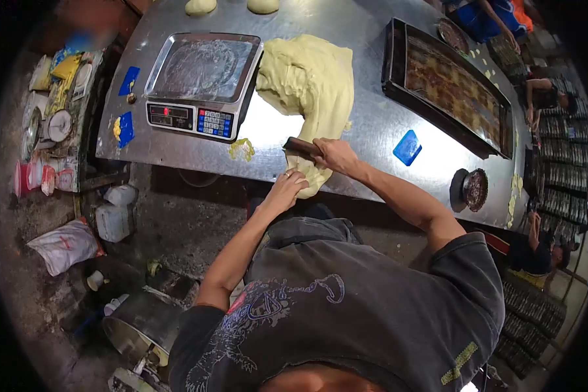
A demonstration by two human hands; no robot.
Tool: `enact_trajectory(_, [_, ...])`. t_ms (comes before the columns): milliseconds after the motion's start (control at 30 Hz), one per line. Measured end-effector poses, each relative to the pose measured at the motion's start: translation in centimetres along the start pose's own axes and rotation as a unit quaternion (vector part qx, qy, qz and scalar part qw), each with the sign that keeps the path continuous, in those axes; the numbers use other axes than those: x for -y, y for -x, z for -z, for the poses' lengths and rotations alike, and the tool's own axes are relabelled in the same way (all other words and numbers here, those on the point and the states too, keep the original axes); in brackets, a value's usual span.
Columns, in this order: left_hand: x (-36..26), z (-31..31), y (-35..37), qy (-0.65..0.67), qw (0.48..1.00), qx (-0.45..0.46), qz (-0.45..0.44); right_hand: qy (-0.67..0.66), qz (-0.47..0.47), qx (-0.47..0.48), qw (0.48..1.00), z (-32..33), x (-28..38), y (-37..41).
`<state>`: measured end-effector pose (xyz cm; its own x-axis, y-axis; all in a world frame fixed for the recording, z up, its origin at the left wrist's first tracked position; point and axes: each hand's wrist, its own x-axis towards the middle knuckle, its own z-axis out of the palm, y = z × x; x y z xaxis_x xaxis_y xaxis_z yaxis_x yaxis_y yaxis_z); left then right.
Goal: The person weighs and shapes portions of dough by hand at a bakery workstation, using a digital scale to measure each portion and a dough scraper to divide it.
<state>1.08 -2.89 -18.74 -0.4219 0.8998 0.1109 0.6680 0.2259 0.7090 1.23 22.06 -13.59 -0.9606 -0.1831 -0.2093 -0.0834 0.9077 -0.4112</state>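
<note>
A large mass of pale yellow dough [310,72] lies on the metal table, its narrow tail stretching down to the front edge. My right hand [336,157] is closed round a brown-handled dough cutter [302,146] that rests across this tail. Just below it, my left hand [289,191] grips the tail's end at the table edge, fingers curled over the dough. Left of the dough stands a digital scale [206,85] with a flour-dusted pan and a red zero on its display. How deep the cutter's blade sits in the dough is hidden.
Blue plastic scrapers [408,147] lie on the metal table [372,176]. A dark rectangular tray [451,85] and a small round tin [475,189] are at the right. Two dough balls [262,5] sit at the back. Other people [496,19] are at the far right.
</note>
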Motion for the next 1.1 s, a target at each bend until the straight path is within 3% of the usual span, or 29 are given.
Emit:
enact_trajectory(167, [-0.1, 1.2, 0.1, -0.037, 0.996, -0.077, 0.028, -0.033, -0.076, 0.031, 0.996, -0.9, 0.9, -2.0])
enact_trajectory(267, [-1.1, 4.5, -1.5, 0.086, 0.986, -0.127, 0.072, -0.093, -0.092, -0.004, 0.991, -2.7, -0.7, -2.4])
enact_trajectory(300, [-1.0, 6.5, -1.9, 0.105, 0.986, -0.096, 0.091, -0.086, -0.073, -0.036, 0.993, -3.7, -0.8, -2.3])
enact_trajectory(333, [-0.8, 8.6, -1.9, 0.085, 0.981, -0.158, 0.076, -0.084, -0.056, -0.067, 0.993, -4.2, -0.6, -2.3])
enact_trajectory(367, [-0.8, 10.6, -1.7, 0.068, 0.973, -0.214, 0.058, -0.112, -0.092, -0.012, 0.989, -3.5, -0.4, -2.3])
enact_trajectory(433, [0.5, 15.6, -2.3, -0.016, 0.956, -0.292, 0.015, -0.137, -0.112, 0.008, 0.984, -2.3, -0.3, -2.3])
enact_trajectory(500, [1.8, 19.7, -4.4, 0.050, 0.899, -0.432, 0.041, -0.181, -0.135, 0.015, 0.974, -1.8, -0.7, -2.1])
enact_trajectory(533, [2.8, 22.2, -5.0, -0.012, 0.898, -0.429, 0.099, -0.225, -0.125, 0.018, 0.966, -1.9, -0.9, -2.1])
enact_trajectory(600, [8.4, 25.0, -7.3, -0.165, 0.869, -0.465, 0.052, -0.309, -0.127, -0.002, 0.943, -2.1, -1.7, -1.8])
enact_trajectory(633, [7.8, 26.6, -9.2, -0.080, 0.881, -0.466, 0.032, -0.370, -0.080, -0.045, 0.924, -4.3, -2.8, -1.9])
enact_trajectory(667, [8.8, 27.3, -9.8, -0.033, 0.908, -0.407, 0.089, -0.381, -0.083, -0.043, 0.920, -2.1, -1.7, -1.0])
enact_trajectory(700, [12.3, 28.0, -9.6, -0.154, 0.929, -0.315, 0.120, -0.359, -0.164, 0.006, 0.919, 4.8, 2.5, 1.1])
enact_trajectory(733, [10.9, 28.4, -10.0, 0.005, 0.933, -0.256, 0.255, -0.380, -0.094, -0.171, 0.904, -0.1, 0.4, 0.9])
enact_trajectory(767, [11.1, 29.1, -10.2, 0.136, 0.933, -0.189, 0.274, -0.389, -0.136, -0.174, 0.894, 0.5, 0.6, 1.5])
enact_trajectory(800, [15.8, 28.4, -9.9, -0.017, 0.961, -0.111, 0.253, -0.403, -0.170, -0.171, 0.883, 1.6, 0.8, 2.5])
enact_trajectory(833, [15.2, 28.5, -10.3, -0.139, 0.960, -0.079, 0.228, -0.424, -0.192, -0.199, 0.862, 2.6, 0.9, 4.0])
enact_trajectory(867, [14.7, 27.5, -10.6, -0.178, 0.942, -0.146, 0.246, -0.445, -0.205, -0.220, 0.844, 3.2, 1.0, 5.0])
enact_trajectory(933, [10.1, 25.3, -11.6, -0.111, 0.937, -0.229, 0.239, -0.439, -0.252, -0.247, 0.826, 3.3, 0.3, 7.4])
enact_trajectory(1000, [7.2, 21.6, -12.5, -0.078, 0.960, -0.202, 0.179, -0.461, -0.298, -0.282, 0.787, 3.4, 0.4, 10.3])
enact_trajectory(1100, [9.0, 10.3, -13.7, 0.108, 0.988, -0.029, 0.107, -0.558, -0.315, -0.338, 0.689, 1.9, 1.0, 13.8])
